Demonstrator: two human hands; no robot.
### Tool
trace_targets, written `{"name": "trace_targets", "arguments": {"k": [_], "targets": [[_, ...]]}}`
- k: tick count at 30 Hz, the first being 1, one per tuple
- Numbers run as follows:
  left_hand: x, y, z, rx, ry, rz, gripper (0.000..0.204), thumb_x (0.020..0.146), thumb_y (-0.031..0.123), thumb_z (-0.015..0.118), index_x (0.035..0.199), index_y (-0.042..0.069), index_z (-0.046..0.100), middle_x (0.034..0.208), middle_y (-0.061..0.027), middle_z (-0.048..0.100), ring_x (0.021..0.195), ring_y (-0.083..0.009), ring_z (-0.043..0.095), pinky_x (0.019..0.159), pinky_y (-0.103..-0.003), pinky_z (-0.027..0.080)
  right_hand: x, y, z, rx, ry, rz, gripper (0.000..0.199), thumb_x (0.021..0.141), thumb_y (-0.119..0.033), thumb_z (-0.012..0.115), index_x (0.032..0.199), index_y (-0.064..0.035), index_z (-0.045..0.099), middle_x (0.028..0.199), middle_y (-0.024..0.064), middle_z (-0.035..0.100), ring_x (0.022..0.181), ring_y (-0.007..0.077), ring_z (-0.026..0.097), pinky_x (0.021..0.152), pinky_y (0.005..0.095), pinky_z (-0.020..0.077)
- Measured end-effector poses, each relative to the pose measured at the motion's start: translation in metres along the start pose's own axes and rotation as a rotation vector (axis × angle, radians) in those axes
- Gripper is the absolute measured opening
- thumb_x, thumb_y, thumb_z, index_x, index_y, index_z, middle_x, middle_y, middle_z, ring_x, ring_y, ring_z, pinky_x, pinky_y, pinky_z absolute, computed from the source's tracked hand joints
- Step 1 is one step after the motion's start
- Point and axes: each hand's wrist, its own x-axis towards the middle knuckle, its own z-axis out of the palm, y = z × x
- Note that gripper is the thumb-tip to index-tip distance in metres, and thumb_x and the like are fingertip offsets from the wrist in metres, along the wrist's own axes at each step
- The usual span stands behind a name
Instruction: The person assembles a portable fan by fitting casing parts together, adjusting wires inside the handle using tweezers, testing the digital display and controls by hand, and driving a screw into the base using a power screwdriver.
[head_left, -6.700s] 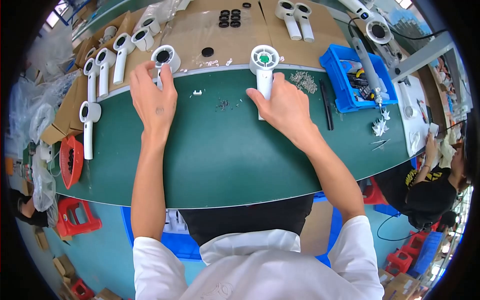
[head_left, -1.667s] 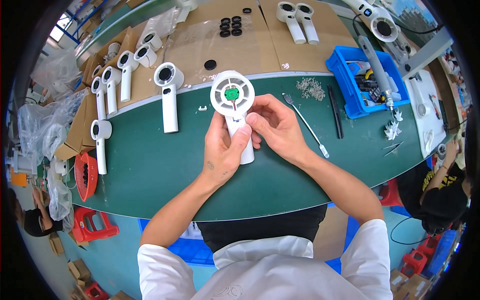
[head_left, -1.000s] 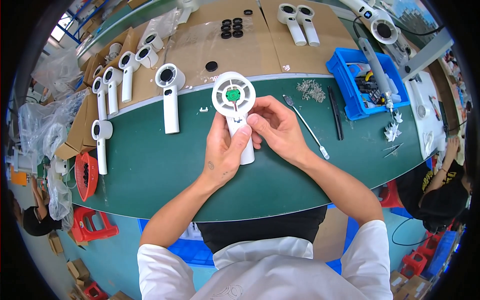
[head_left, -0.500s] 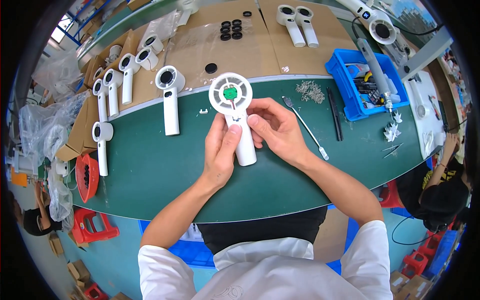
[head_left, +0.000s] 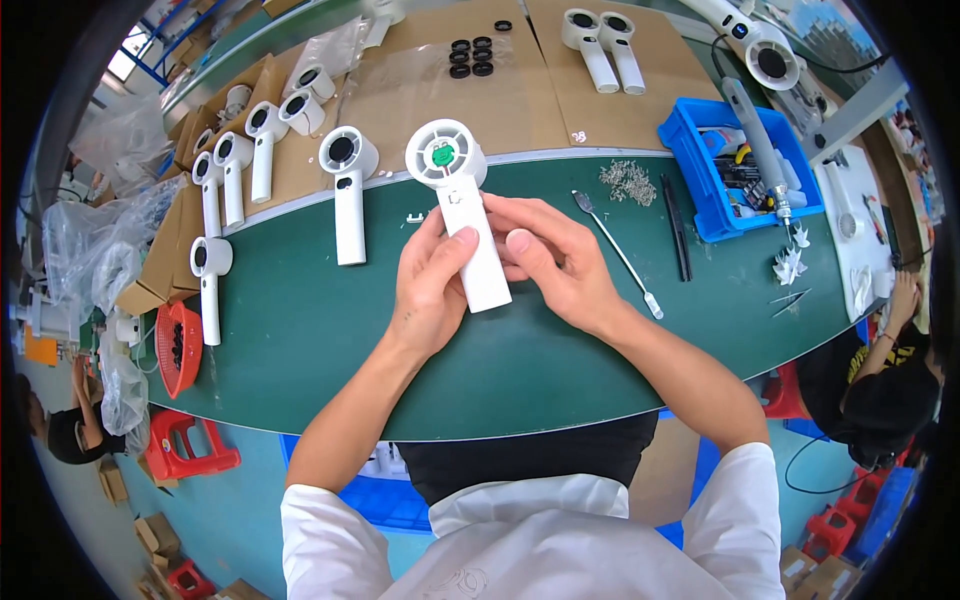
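Observation:
A white handheld fan [head_left: 474,245] is held up over the green table, its round head tilted to the upper left. Inside the open head a small green circuit board [head_left: 443,155] shows at the hub. My left hand [head_left: 430,275] is closed round the handle, thumb flat on its front face. My right hand [head_left: 560,255] is curled against the handle's right side; its index finger lies along the upper edge and its thumb stands just off the front. Its other fingertips are partly hidden. Close behind lie small white clips [head_left: 416,217], and another white fan [head_left: 348,200] with a black centre.
More white fans [head_left: 264,150] stand at the left by a red basket [head_left: 178,350]. Black rings [head_left: 482,56] lie on cardboard at the back. To the right are a pile of screws [head_left: 628,183], a thin spatula [head_left: 620,255], black tweezers [head_left: 677,230] and a blue bin [head_left: 715,225].
The fan has tilted, its head shifting left and upward, its handle now facing me more squarely. My right thumb has come off the handle's front. A black disc behind is now hidden.

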Motion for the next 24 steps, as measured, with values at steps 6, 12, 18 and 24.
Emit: {"name": "trace_targets", "arguments": {"k": [6, 12, 18, 24], "targets": [[0.004, 0.013, -0.005, -0.219, -0.041, -0.12, 0.044, 0.099, 0.029, 0.048, 0.129, -0.003, 0.041, 0.116, -0.0206, 0.059, 0.101, -0.0307, 0.066, 0.086, -0.04, 0.058, -0.001, 0.005, -0.001, 0.047, -0.042, -0.067, 0.046, 0.102, -0.024, 0.042, 0.141, 0.0017, 0.041, 0.126, 0.0159, 0.056, 0.109, 0.0217, 0.059, 0.096, 0.0334, 0.0449], [0.002, 0.007, -0.007, -0.055, -0.084, -0.037, 0.047, 0.098, 0.026, 0.053, 0.131, -0.004, 0.037, 0.109, -0.0189, 0.061, 0.093, -0.0276, 0.066, 0.083, -0.041, 0.057, -0.003, 0.0, 0.003, 0.152, 0.101, 0.035, 0.053, 0.101, -0.032, 0.045, 0.142, 0.0006, 0.037, 0.124, 0.0171, 0.056, 0.103, 0.0202, 0.059, 0.092, 0.0331, 0.0474], [-0.004, 0.001, 0.004, 0.148, -0.179, 0.089, 0.054, 0.095, 0.021, 0.06, 0.135, -0.003, 0.033, 0.112, -0.017, 0.059, 0.095, -0.0222, 0.063, 0.083, -0.037, 0.055, 0.0, 0.006, -0.005, 0.19, 0.133, 0.03, 0.047, 0.099, -0.023, 0.051, 0.138, 0.0009, 0.039, 0.12, 0.0157, 0.056, 0.1, 0.0157, 0.058, 0.086, 0.0306, 0.0483], [-0.007, -0.002, 0.004, 0.149, -0.205, 0.104, 0.053, 0.094, 0.02, 0.06, 0.133, -0.005, 0.034, 0.109, -0.0156, 0.059, 0.09, -0.0209, 0.063, 0.079, -0.034, 0.053, -0.004, -0.001, -0.001, 0.187, 0.053, 0.081, 0.049, 0.097, -0.025, 0.055, 0.136, 0.0019, 0.04, 0.117, 0.014, 0.057, 0.097, 0.0145, 0.058, 0.073, 0.0261, 0.0501]]}}
